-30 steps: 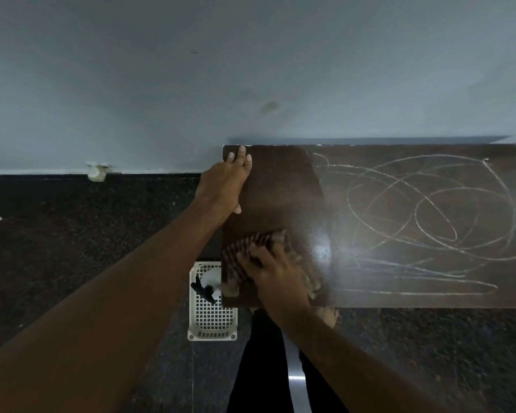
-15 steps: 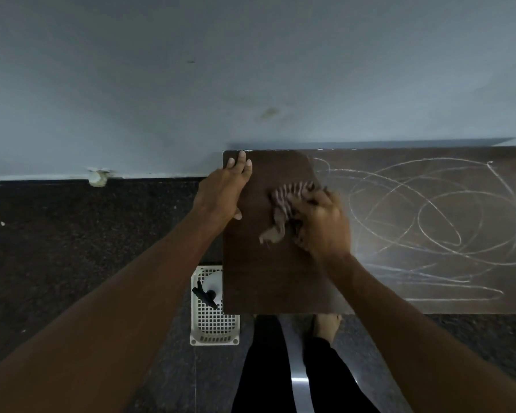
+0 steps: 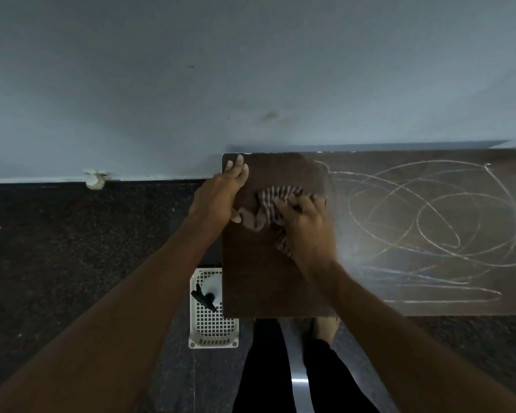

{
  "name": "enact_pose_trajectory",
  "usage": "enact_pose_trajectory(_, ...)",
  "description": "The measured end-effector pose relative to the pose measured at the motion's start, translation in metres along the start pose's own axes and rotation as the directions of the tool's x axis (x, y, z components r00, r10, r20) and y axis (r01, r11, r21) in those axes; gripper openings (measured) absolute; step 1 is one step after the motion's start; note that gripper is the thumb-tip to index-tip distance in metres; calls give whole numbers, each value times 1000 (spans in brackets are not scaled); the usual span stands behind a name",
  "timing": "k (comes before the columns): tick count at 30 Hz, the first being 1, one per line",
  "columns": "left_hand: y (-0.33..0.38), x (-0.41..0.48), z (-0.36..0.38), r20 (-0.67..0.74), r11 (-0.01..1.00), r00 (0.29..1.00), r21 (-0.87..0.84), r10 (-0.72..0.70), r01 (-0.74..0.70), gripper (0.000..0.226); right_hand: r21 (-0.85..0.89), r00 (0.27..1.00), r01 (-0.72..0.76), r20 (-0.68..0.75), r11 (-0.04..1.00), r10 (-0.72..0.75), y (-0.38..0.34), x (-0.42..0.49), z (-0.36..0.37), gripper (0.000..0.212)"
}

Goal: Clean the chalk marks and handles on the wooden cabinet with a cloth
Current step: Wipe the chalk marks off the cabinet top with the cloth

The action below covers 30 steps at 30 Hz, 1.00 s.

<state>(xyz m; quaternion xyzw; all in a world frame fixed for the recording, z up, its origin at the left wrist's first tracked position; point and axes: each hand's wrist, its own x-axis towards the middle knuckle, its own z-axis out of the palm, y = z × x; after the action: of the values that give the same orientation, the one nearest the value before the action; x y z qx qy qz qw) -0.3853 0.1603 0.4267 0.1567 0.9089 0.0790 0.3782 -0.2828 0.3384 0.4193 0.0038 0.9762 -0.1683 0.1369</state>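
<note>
I look down on the dark wooden cabinet top (image 3: 262, 281) against a pale wall. White chalk marks (image 3: 429, 222) loop across its right half, while the left part is wiped dark. My right hand (image 3: 306, 225) grips a crumpled striped cloth (image 3: 270, 208) and presses it on the top near the far left. My left hand (image 3: 221, 195) lies flat over the cabinet's left edge, fingers straight toward the back corner. No handles are in sight.
A white plastic basket (image 3: 212, 326) with a black-nozzled spray bottle (image 3: 204, 298) stands on the dark speckled floor (image 3: 72, 248) beside the cabinet's left front corner. My legs and a bare foot (image 3: 325, 326) are below the front edge.
My right hand swept the cloth from the front left edge up toward the back of the top, then slid it slightly left toward my left hand. My left hand stayed on the edge.
</note>
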Motion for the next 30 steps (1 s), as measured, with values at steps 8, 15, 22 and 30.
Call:
enact_pose_trajectory(8, 2, -3, -8, 61, 995, 998, 98, 21, -27, 117, -39, 977, 161, 144, 986, -154, 5, -69, 18, 70)
enact_pose_trajectory(15, 12, -3, -14, 115, 992, 992, 124, -46, 32, 122, -76, 1000, -3, 23, 997, 5, 20, 32, -11, 63)
enact_pose_trajectory(22, 18, -4, -15, 97, 984, 991, 160, -97, 81, 125, -121, 998, -41, -44, 992, 36, 10, 88, -26, 49)
enact_pose_trajectory(30, 25, -8, -15, 61, 974, 987, 183, -146, 133, 120, -56, 968, -208, -154, 976, 198, 81, 67, -45, 42)
